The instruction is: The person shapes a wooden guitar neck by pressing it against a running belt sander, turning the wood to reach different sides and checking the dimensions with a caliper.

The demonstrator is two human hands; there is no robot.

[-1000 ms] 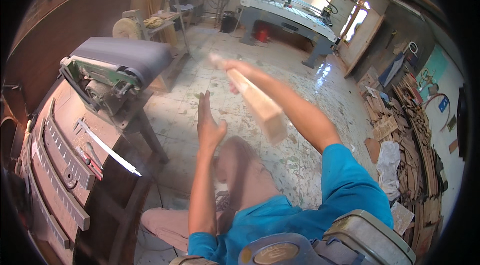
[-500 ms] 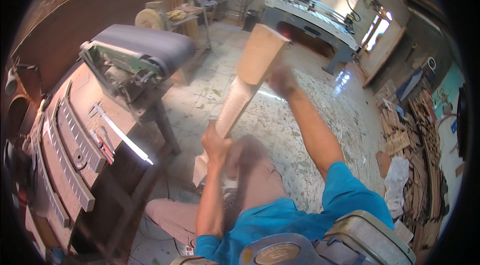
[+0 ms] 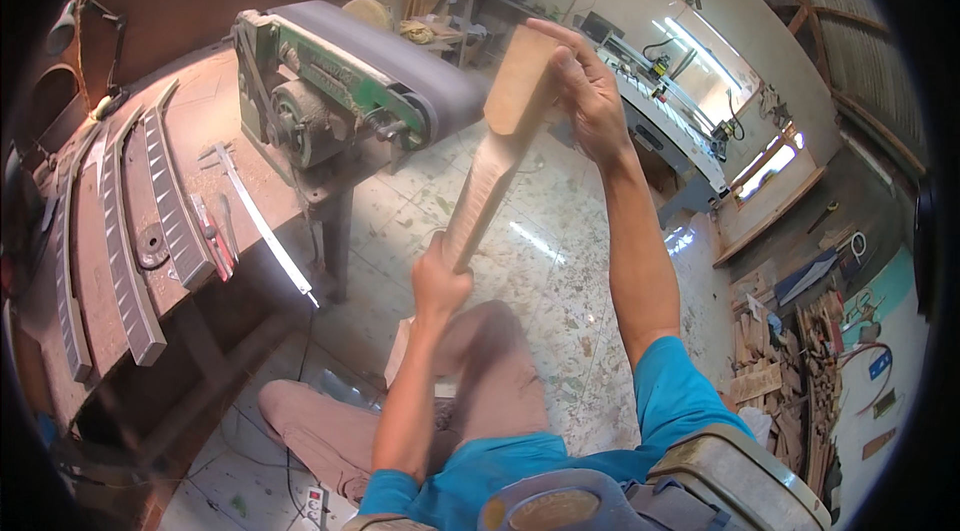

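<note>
A long shaped piece of wood (image 3: 472, 199) is held aslant in front of me, its narrow shaft low and its broad, flat-faced end up. My left hand (image 3: 440, 279) is closed round the lower shaft. At the broad end, my right hand (image 3: 592, 96) grips the top and right edge, with fingers over the end and the thumb by the face. Just left of that end is the rounded nose of a belt sander (image 3: 345, 81) with a green, dusty body and a grey belt. Whether wood and belt touch, I cannot tell.
The sander stands by a wooden bench (image 3: 200, 101) carrying several curved strips (image 3: 125, 251), a caliper (image 3: 262, 216) and red-handled pliers (image 3: 213, 241). A power strip (image 3: 316, 506) lies on the floor beside my leg. Far right are stacked wood offcuts (image 3: 800, 371); a large machine table (image 3: 670, 126) stands behind.
My right hand has moved up from beside the wood's broad end to grip its top. The view has shifted, and the broad end now appears closer to the sander's nose.
</note>
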